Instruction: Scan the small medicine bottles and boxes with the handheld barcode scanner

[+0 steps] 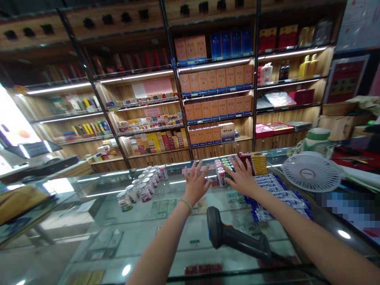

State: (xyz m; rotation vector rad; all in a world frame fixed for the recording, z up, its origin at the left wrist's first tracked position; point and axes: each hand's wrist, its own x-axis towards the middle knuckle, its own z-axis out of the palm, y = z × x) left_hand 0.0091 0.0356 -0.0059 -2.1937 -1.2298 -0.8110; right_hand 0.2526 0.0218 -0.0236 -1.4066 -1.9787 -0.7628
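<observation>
Wide shelving (208, 152) stood beyond my grip, with a glass counter (142, 237) beneath it. I had both hands out with fingers spread, grasping nothing: the left hand (196, 184) over the glass, the right hand (245, 180) by the small bottles (220, 174), though whether it touched them I couldn't tell. I judged this an open-handed pause or reach; any pick-up from there called for lowering and closing the fingers.

A fan (308, 174) sat right of the right hand, a dark scanner (234, 237) nearer me than both, blue-and-white packets (276, 194) beside the right wrist, and white-lidded jars (145, 182) left of the left hand.

As for writing, a white box (227, 132) past the right hand bore Chinese characters, too soft to read surely; I could read no brand on the fan badge, packets or jars.
</observation>
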